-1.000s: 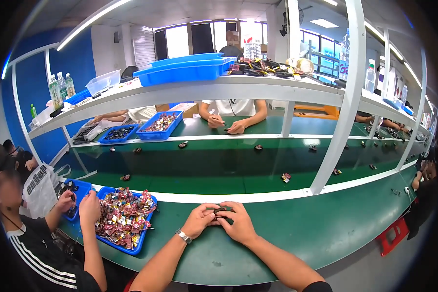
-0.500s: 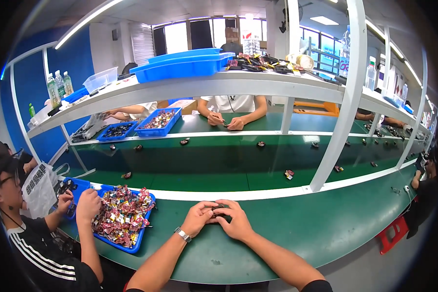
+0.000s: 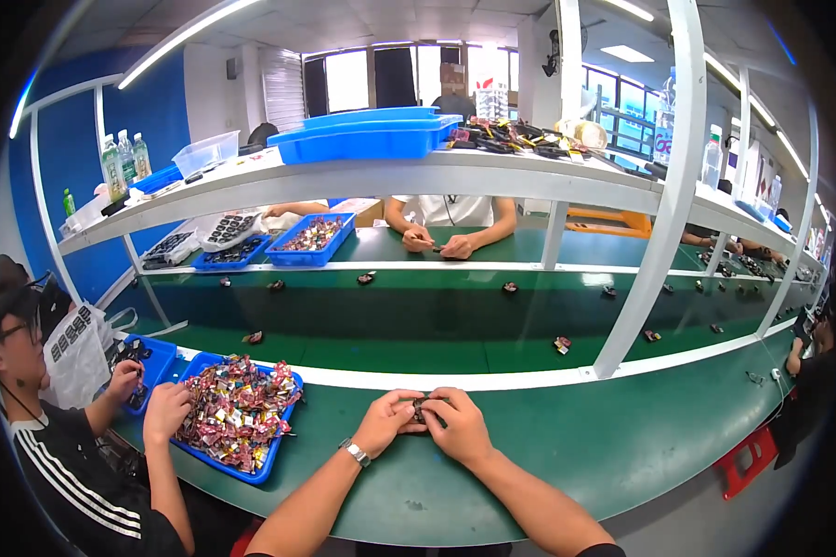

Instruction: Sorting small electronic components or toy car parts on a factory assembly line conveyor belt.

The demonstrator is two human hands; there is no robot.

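Between my two hands, over the green bench, is a small dark part point(image 3: 420, 411), mostly covered by fingers, so its exact kind cannot be made out. My left hand point(image 3: 387, 423), with a metal-band watch on its wrist, is closed on the part's left side. My right hand point(image 3: 458, 426) grips it from the right, thumb and fingers bent around it. To the left stands a blue tray point(image 3: 283, 449) heaped with small pink, yellow and white wired pieces. Neither of my hands touches that tray.
A co-worker's hand point(image 3: 165, 414) reaches the tray's left edge, beside a smaller blue bin point(image 3: 161, 363) of black parts. Beyond the white rail point(image 3: 492, 380), small assemblies lie spaced along a green belt point(image 3: 418, 320). White shelf posts point(image 3: 648, 232) rise ahead. Across, another person handles a small item.
My right fingers have shifted on the dark part, which shows a little more. The co-worker's near hand has lowered toward the heaped tray. The whole view has tilted slightly.
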